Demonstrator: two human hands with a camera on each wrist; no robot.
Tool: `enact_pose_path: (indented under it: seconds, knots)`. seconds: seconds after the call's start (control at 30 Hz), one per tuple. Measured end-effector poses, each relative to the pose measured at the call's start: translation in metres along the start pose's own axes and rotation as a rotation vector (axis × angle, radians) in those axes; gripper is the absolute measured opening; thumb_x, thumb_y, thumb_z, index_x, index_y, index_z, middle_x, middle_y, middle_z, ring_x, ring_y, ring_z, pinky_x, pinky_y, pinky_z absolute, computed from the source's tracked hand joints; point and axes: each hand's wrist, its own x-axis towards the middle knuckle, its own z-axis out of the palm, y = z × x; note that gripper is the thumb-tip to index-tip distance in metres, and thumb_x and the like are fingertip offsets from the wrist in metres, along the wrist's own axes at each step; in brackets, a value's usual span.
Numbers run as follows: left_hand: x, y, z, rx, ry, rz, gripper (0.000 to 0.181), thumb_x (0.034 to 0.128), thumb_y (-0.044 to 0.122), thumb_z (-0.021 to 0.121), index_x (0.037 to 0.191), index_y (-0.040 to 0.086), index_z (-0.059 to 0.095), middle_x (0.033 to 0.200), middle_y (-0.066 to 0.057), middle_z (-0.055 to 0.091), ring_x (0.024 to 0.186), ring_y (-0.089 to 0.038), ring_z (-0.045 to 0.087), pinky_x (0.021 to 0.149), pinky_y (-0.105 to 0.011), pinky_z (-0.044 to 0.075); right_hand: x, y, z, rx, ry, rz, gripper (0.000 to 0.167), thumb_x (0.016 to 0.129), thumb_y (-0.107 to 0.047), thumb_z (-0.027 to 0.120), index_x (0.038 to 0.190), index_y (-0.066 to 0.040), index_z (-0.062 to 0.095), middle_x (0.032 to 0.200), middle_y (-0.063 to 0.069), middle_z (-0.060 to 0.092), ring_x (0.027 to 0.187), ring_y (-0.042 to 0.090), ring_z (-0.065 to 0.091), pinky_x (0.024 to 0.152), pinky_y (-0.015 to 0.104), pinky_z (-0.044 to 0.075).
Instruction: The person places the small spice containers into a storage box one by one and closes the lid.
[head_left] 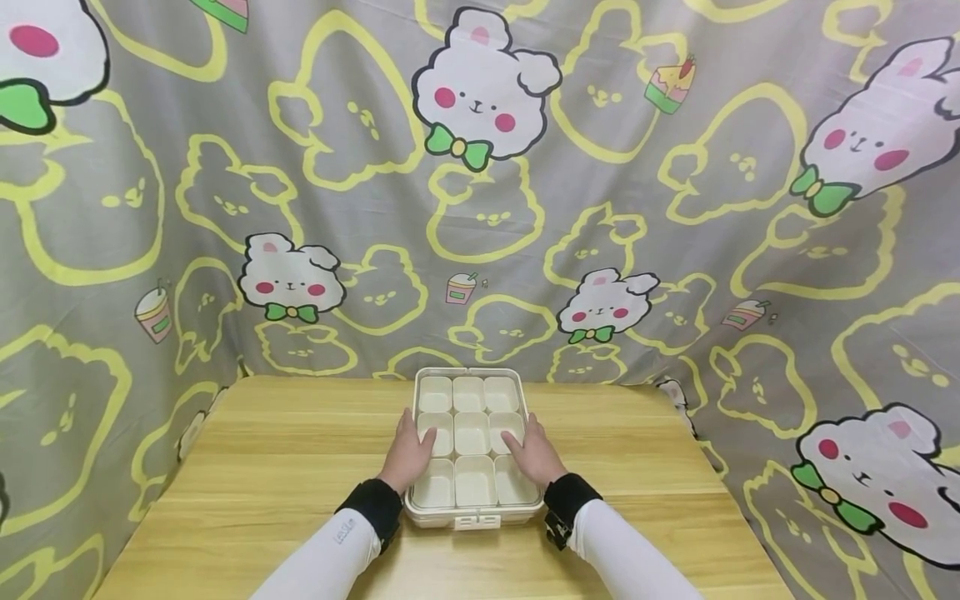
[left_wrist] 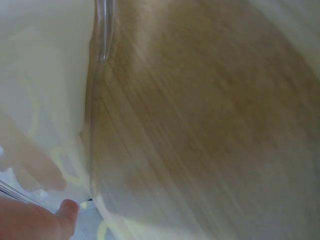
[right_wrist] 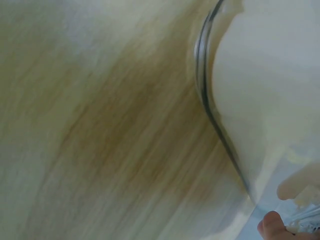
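Observation:
A cream storage box (head_left: 435,520) with a transparent top stands on the table, directly before me. Several cream square cups (head_left: 472,435) fill it in rows, and they look empty. On its left side my left hand (head_left: 407,454) grips the box, thumb over the top edge and fingers along the outer wall. My right hand (head_left: 538,454) holds the opposite side in the same way. A pale latch (head_left: 477,522) shows at the near end. In the left wrist view, the left hand (left_wrist: 40,220) is partly visible beside the shiny clear surface; fingertips (right_wrist: 272,222) appear in the right wrist view.
The box stands on a wood-grain table (head_left: 300,467). Grey cloth (head_left: 360,217) printed with yellow outlines and white cartoon animals hangs behind the table and along both sides. Black bands (head_left: 375,508) circle both wrists.

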Motion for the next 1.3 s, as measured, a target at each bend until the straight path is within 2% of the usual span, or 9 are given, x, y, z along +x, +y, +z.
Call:
enact_pose_path:
  seconds: [0.23, 0.53, 0.67, 0.77, 0.87, 1.0, 1.13, 1.3]
  knots:
    - [0.000, 0.000, 0.001, -0.011, 0.003, -0.007, 0.073, 0.1044, 0.022, 0.048, 0.150, -0.018, 0.008, 0.155, -0.041, 0.012, 0.143, -0.052, 0.020, 0.118, -0.057, 0.018, 0.001, 0.001, 0.000, -0.022, 0.008, -0.025, 0.085, 0.104, -0.043, 0.050, 0.148, 0.020, 0.015, 0.150, 0.044, 0.024, 0.137, 0.054, 0.033, 0.113, 0.058, 0.029]
    - [0.002, -0.001, -0.002, -0.005, -0.018, 0.000, 0.072, 0.1053, 0.021, 0.047, 0.150, -0.019, 0.006, 0.156, -0.041, 0.009, 0.145, -0.051, 0.016, 0.118, -0.056, 0.016, 0.000, -0.004, -0.001, -0.034, -0.002, -0.041, 0.084, 0.104, -0.042, 0.049, 0.148, 0.021, 0.014, 0.151, 0.043, 0.022, 0.140, 0.053, 0.029, 0.115, 0.056, 0.026]
    - [0.001, -0.001, -0.006, 0.025, -0.014, 0.010, 0.073, 0.1056, 0.022, 0.047, 0.149, -0.020, 0.007, 0.156, -0.040, 0.009, 0.145, -0.051, 0.015, 0.119, -0.056, 0.015, 0.000, -0.009, -0.003, -0.041, -0.032, -0.014, 0.085, 0.104, -0.043, 0.048, 0.149, 0.020, 0.012, 0.152, 0.043, 0.020, 0.141, 0.052, 0.026, 0.117, 0.056, 0.023]
    - [-0.004, -0.001, -0.008, 0.076, 0.013, 0.039, 0.073, 0.1047, 0.024, 0.049, 0.149, -0.021, 0.011, 0.155, -0.041, 0.013, 0.144, -0.052, 0.019, 0.118, -0.056, 0.018, 0.002, -0.010, -0.006, -0.071, -0.044, 0.014, 0.086, 0.104, -0.044, 0.047, 0.150, 0.019, 0.011, 0.154, 0.041, 0.018, 0.143, 0.050, 0.024, 0.118, 0.055, 0.022]
    - [-0.011, 0.002, -0.012, 0.123, 0.047, 0.078, 0.074, 0.1033, 0.025, 0.052, 0.148, -0.021, 0.015, 0.154, -0.041, 0.017, 0.143, -0.053, 0.022, 0.117, -0.058, 0.020, 0.007, -0.009, -0.012, -0.128, -0.045, 0.006, 0.084, 0.105, -0.044, 0.045, 0.150, 0.019, 0.011, 0.154, 0.041, 0.018, 0.143, 0.050, 0.025, 0.118, 0.054, 0.022]
    - [-0.025, 0.014, -0.018, 0.144, 0.046, 0.120, 0.075, 0.1018, 0.023, 0.056, 0.147, -0.021, 0.017, 0.154, -0.041, 0.018, 0.143, -0.053, 0.021, 0.117, -0.058, 0.019, 0.020, -0.014, -0.028, -0.180, -0.068, -0.032, 0.082, 0.106, -0.042, 0.044, 0.149, 0.020, 0.012, 0.153, 0.042, 0.017, 0.143, 0.050, 0.025, 0.118, 0.054, 0.023]
    - [-0.047, 0.027, -0.024, 0.163, 0.036, 0.155, 0.073, 0.1000, 0.020, 0.059, 0.146, -0.022, 0.020, 0.152, -0.042, 0.020, 0.142, -0.054, 0.022, 0.116, -0.061, 0.020, 0.039, -0.026, -0.041, -0.213, -0.106, -0.106, 0.077, 0.105, -0.036, 0.047, 0.147, 0.021, 0.018, 0.152, 0.041, 0.021, 0.143, 0.049, 0.025, 0.118, 0.052, 0.022]
    - [-0.076, 0.034, -0.025, 0.176, 0.007, 0.146, 0.076, 0.0986, 0.023, 0.062, 0.146, -0.021, 0.022, 0.153, -0.042, 0.020, 0.141, -0.055, 0.023, 0.114, -0.064, 0.022, 0.062, -0.040, -0.049, -0.232, -0.145, -0.174, 0.070, 0.102, -0.030, 0.052, 0.146, 0.019, 0.026, 0.149, 0.041, 0.029, 0.142, 0.050, 0.028, 0.118, 0.054, 0.023]
